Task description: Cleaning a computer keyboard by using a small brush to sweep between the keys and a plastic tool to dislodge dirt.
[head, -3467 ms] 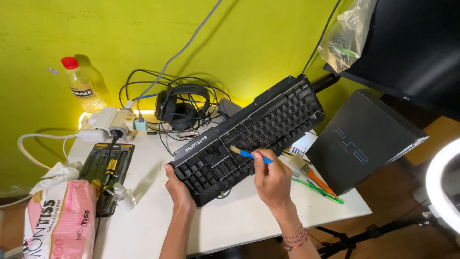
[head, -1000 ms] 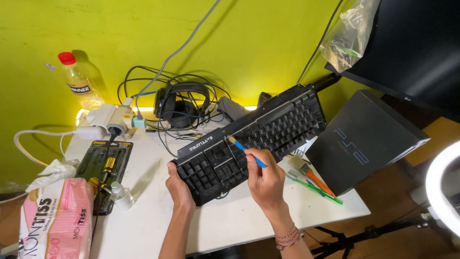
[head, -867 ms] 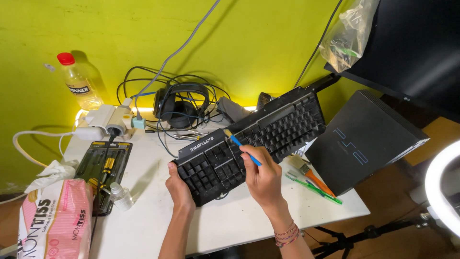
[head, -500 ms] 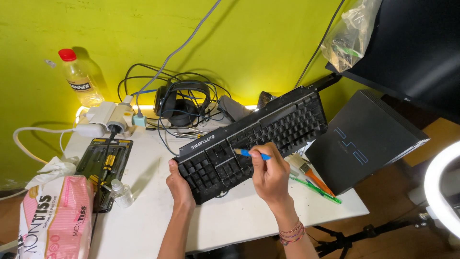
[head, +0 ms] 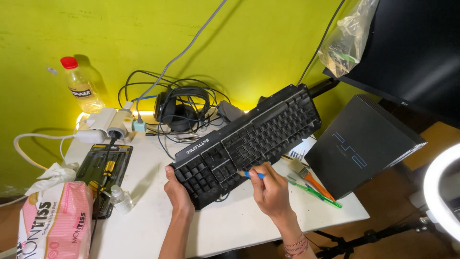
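Observation:
A black keyboard (head: 258, 139) lies tilted across the white table (head: 143, 225), its right end raised toward the wall. My left hand (head: 178, 192) grips its near left corner from below. My right hand (head: 270, 189) holds a small blue-handled brush (head: 252, 175), whose tip touches the keys near the keyboard's front edge, left of the middle.
Black headphones (head: 182, 108) and tangled cables sit behind the keyboard. A black game console (head: 362, 144) leans at the right. An orange paintbrush (head: 311, 178) and green pen (head: 318, 194) lie beside it. A tool kit tray (head: 103, 172), small bottle (head: 120, 199), pink tissue pack (head: 55, 223), power strip (head: 108, 124) and plastic bottle (head: 81, 86) stand left.
My right hand with the brush has slid down the keys toward the front edge. The keyboard stays tilted in my left hand's grip.

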